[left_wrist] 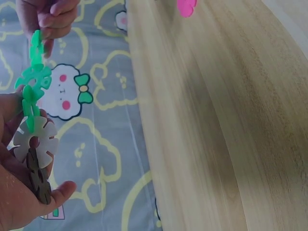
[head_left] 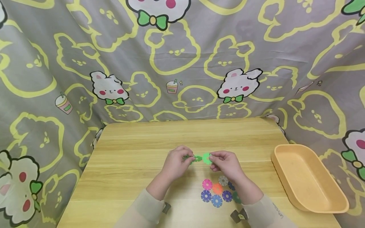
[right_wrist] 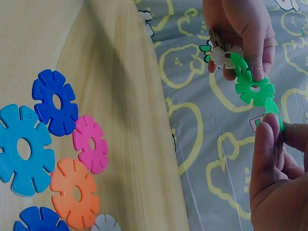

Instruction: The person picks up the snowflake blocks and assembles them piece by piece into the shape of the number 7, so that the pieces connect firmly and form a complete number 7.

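Over the middle of the table, my left hand holds a short chain of slotted plastic snowflake discs. In the left wrist view a dark grey-brown disc lies against the palm, joined to a white disc. Green discs carry on from there, one pinched between left thumb and fingers. My right hand pinches the green disc at the chain's other end, its fingertips covering part of it. Between the hands, another green disc shows flat-on in the right wrist view, linked edgewise to its neighbours.
Several loose discs lie on the table nearer the body, among them a pink disc, an orange disc and a blue disc. The right forearm overlaps some. A yellow-orange tray stands at the right edge; a patterned curtain hangs behind.
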{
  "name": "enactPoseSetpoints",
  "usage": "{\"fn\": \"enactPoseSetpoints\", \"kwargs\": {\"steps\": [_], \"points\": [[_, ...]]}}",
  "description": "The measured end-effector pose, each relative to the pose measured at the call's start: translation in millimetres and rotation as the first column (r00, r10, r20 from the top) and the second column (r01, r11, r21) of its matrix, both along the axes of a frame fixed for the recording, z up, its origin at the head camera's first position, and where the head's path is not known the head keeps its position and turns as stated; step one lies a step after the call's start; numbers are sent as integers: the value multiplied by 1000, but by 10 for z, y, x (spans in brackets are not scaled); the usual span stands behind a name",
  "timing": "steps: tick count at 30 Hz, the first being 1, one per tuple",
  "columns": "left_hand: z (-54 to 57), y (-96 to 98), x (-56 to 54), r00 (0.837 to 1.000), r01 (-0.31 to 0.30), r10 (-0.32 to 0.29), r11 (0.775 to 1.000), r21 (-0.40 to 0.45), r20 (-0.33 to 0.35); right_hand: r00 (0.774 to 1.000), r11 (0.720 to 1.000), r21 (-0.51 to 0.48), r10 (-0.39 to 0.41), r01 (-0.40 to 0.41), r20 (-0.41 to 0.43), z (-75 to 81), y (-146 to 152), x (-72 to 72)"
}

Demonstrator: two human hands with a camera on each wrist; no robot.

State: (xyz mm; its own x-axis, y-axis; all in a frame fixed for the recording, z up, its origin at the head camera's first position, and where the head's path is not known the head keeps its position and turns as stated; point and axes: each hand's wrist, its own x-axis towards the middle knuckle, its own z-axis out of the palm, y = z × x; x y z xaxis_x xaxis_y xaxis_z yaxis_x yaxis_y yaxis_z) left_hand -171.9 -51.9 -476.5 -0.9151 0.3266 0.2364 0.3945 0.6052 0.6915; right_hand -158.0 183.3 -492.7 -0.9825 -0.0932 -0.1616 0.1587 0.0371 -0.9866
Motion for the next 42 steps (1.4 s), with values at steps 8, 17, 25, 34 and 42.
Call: {"fn": "enactPoseSetpoints", "kwargs": {"steps": [8, 17, 25, 34, 42], "points": [[5, 1, -1, 1000, 7, -7, 1000, 14, 7, 999, 999, 14, -40, 40, -6, 49, -15, 20], [2, 6, -7, 1000, 9, -9, 1000, 24, 0, 998, 998, 10, -66, 66, -21, 56, -35, 23], [6, 17, 2, 1000, 8, -9, 1000, 25, 7, 994, 995, 10, -99, 99, -45, 31, -68, 37], [-9, 26, 19, 1000, 8, -9, 1000, 12, 21, 996, 997, 13, -75, 76, -48, 20, -85, 51], [3, 49, 23, 1000, 28, -28, 999, -19, 9, 998, 998, 10, -60, 60, -30, 39, -101, 50]]}}
